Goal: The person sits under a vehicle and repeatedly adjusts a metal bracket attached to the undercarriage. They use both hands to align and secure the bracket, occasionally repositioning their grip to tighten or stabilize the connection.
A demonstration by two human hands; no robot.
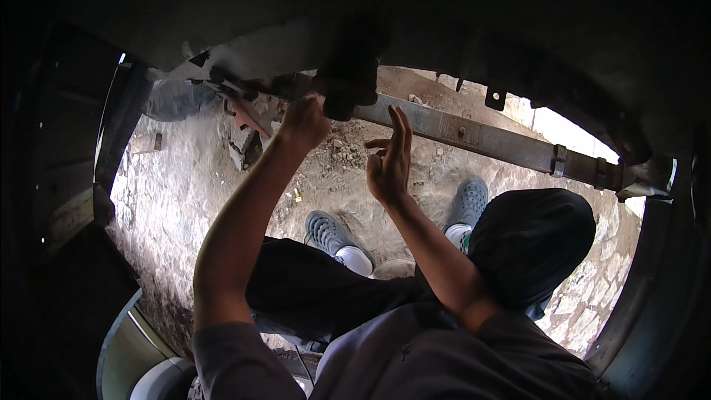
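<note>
Raised ahead of me, my left hand [305, 123] is curled closed against the left side of a dark, rounded vehicle part [348, 85]. Its fingertips are hidden in shadow, so what they grip cannot be made out. My right hand [390, 161] is held up to the right of that part, fingers stretched out and nothing in them. Those fingers overlap a long grey metal bar [474, 132], which looks like a leaf spring with clamps toward its right end. Whether they touch it cannot be told.
Dark vehicle bodywork [459, 0] arches close overhead. At the far left hang a reddish metal piece [248, 115] and dark fittings. My shoes [332, 233] rest on dusty, rubble-strewn ground [185, 185]. A pale curved panel [133, 348] stands at the lower left.
</note>
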